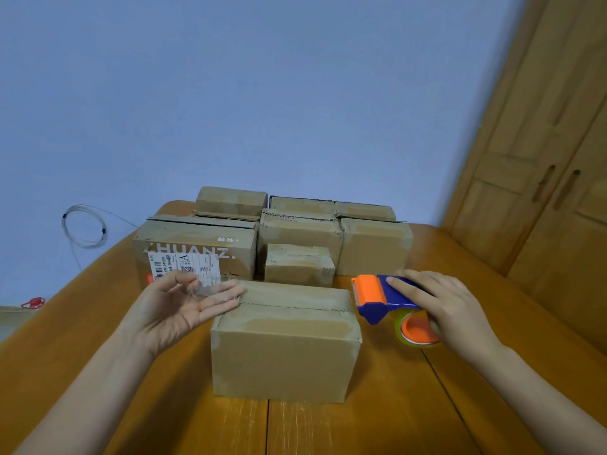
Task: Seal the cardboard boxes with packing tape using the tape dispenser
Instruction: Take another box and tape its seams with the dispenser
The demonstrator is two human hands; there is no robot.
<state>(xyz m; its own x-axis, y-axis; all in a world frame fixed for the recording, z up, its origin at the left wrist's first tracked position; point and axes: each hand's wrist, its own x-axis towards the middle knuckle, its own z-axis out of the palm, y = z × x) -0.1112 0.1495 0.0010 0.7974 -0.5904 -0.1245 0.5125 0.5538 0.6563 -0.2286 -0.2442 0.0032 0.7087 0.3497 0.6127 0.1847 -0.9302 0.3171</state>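
Dispenser under right fingers, just beside front box.

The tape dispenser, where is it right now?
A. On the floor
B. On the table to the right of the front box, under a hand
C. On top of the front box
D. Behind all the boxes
B: the blue and orange tape dispenser sits on the wooden table just right of the front box, with the right hand resting over it.
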